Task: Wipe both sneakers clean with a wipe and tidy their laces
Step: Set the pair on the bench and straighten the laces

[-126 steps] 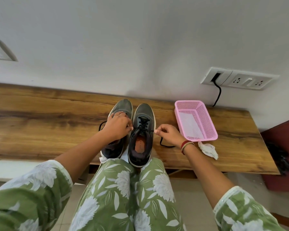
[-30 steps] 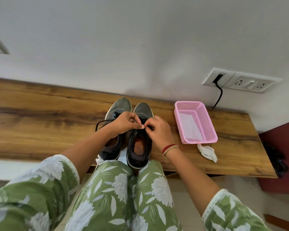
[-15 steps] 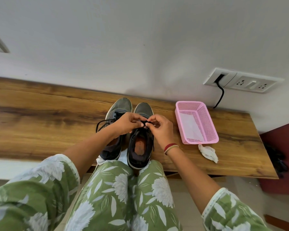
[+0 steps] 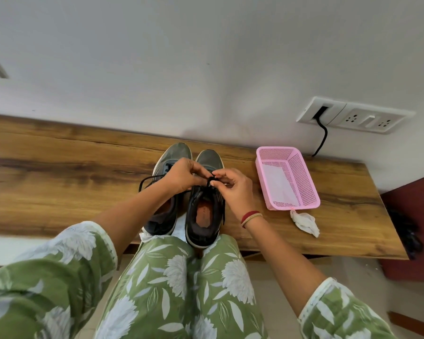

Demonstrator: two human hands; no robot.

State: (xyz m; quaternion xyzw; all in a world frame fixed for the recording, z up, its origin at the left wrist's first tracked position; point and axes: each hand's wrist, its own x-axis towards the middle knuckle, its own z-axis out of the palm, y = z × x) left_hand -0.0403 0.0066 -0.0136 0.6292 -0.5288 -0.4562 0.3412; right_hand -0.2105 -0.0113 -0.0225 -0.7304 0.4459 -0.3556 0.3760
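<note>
Two dark grey sneakers stand side by side on the wooden bench (image 4: pixel 59 172), toes toward the wall. Over the right sneaker (image 4: pixel 205 216) my left hand (image 4: pixel 181 177) and my right hand (image 4: pixel 233 189) meet, each pinching its black lace (image 4: pixel 212 178) above the tongue. The left sneaker (image 4: pixel 164 216) lies partly under my left forearm, and its loose black lace (image 4: pixel 147 179) loops out to the left. A crumpled white wipe (image 4: pixel 305 222) lies on the bench to the right.
A pink mesh basket (image 4: pixel 304 182) holding a white sheet stands right of the sneakers, just behind the wipe. A wall socket (image 4: pixel 353 116) with a black cable hangs above it. White paper shows under the sneakers' heels. My knees press against the bench's front edge.
My hands were spread apart, pulling the right sneaker's lace ends sideways. They have come together above the tongue and now work the lace between the fingertips.
</note>
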